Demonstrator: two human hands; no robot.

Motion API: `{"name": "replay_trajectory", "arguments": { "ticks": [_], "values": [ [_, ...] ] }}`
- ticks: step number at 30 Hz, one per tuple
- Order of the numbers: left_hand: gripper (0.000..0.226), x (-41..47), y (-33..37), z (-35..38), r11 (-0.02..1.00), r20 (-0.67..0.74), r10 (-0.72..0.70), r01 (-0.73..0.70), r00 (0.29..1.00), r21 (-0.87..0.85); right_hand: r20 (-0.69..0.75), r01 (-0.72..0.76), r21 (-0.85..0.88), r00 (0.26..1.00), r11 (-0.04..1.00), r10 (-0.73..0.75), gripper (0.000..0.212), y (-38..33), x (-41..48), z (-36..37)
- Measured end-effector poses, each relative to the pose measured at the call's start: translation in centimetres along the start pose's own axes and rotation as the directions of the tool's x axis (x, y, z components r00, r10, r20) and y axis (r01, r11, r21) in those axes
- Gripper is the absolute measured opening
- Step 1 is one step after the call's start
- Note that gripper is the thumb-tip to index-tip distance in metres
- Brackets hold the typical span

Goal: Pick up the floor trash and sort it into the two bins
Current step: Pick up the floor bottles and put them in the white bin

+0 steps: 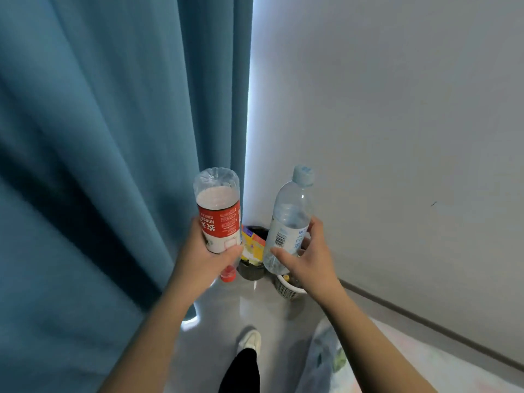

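We held one bottle in each hand, above the two bins in the corner. Our left hand (208, 258) was closed around the red-label bottle (219, 211), which was turned upside down, with its red cap (228, 275) pointing to the floor (226, 307). Our right hand (307, 258) gripped the clear bottle (289, 222) upright, its pale blue cap (303, 175) on top. The dark bin (251, 272) stood just below and between the bottles, against the blue curtain (99, 165) and the wall (397, 123); the white basket (289, 290) stood just beside it, under our right hand.

The risks, as we judged them: the two bins were so close together that a bottle let go from this height could bounce on a rim and roll back to the floor — or fall into the wrong bin. The dark bin also seemed already well filled with yellow packaging (252, 245), so a bottle could slide off the pile. Both hands were occupied, so neither could catch a slip.

Much was hidden. Our hands and the bottles covered most of both bins, and we could not tell which bin took which kind of trash. The inside of the white basket was hardly visible. Whether more trash lay on the floor behind us — this we could not see. A pale patterned thing at lower right was blurred and cut off by our right arm.
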State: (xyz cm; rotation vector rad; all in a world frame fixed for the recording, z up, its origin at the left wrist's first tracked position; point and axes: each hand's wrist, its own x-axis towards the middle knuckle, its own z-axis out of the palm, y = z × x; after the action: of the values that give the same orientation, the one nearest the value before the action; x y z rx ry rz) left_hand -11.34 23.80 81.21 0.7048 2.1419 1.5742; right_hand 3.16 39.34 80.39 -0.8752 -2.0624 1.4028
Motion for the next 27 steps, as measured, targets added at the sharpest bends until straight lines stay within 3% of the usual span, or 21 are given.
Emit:
{"name": "replay_trajectory", "arguments": {
  "ticks": [7, 14, 21, 27],
  "values": [
    [0.072, 13.2, 0.1, 8.1, 0.997, 0.179, -0.052, 0.063, 0.982, -0.054, -0.138, -0.155, -0.071, 0.98, 0.985, 0.144, 0.07, 4.6, 10.7, -4.9],
    [0.074, 23.1, -3.2, 18.5, 0.986, 0.404, -0.163, 0.13, 0.9, 0.106, -0.301, -0.35, -0.061, 0.899, 0.935, 0.317, 0.074, 12.6, 18.0, -9.4],
    [0.064, 27.0, -16.2, 30.9, 0.905, 0.427, -0.424, 0.397, 0.799, 0.156, -0.274, -0.607, -0.12, 0.78, 0.785, 0.562, 0.078, 30.6, 22.0, -7.9],
    [0.072, 28.2, -32.2, 40.4, 0.822, 0.347, -0.568, 0.494, 0.747, 0.282, -0.22, -0.753, -0.035, 0.648, 0.657, 0.73, 0.071, 48.6, 24.8, -3.6]
  ]
}}
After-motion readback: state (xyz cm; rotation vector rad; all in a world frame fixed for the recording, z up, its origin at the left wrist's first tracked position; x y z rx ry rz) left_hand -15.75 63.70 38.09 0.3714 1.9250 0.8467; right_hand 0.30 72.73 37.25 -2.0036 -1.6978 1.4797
